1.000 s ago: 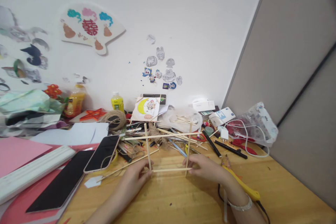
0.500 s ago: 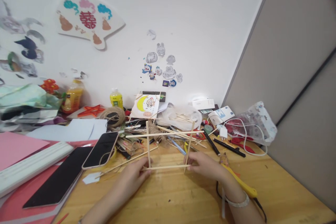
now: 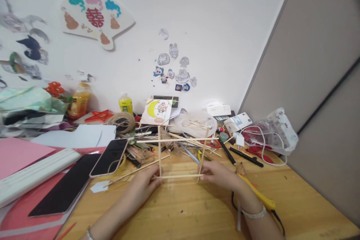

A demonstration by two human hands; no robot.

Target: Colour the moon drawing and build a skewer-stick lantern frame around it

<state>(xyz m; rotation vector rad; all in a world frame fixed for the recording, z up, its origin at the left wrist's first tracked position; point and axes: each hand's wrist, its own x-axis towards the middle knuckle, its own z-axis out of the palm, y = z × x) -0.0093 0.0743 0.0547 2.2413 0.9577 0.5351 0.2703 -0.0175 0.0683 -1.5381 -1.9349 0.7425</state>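
A frame of thin wooden sticks (image 3: 180,176) stands tilted up above the table, its pieces crossing near the corners. My left hand (image 3: 149,180) is closed on its lower left corner, thumb and fingers pinching the stick. At the lower right corner my right hand (image 3: 212,173) pinches the frame where the upright and the bottom stick cross. The upper crossbar reaches past both uprights on either side. How the corners are joined is too small to tell. To the right of my right forearm lies a yellow-handled tool (image 3: 257,193) with a black cord.
A phone (image 3: 109,158) and a black flat panel (image 3: 66,185) lie on the left, by a white bar (image 3: 39,176). Behind the frame are loose sticks, pens, twine (image 3: 122,121) and a picture card (image 3: 156,111). A white cable (image 3: 263,142) curls at the right.
The view has shifted slightly, so things sit a little differently in it. Both hands keep their hold on the stick frame, which stays in nearly the same position.
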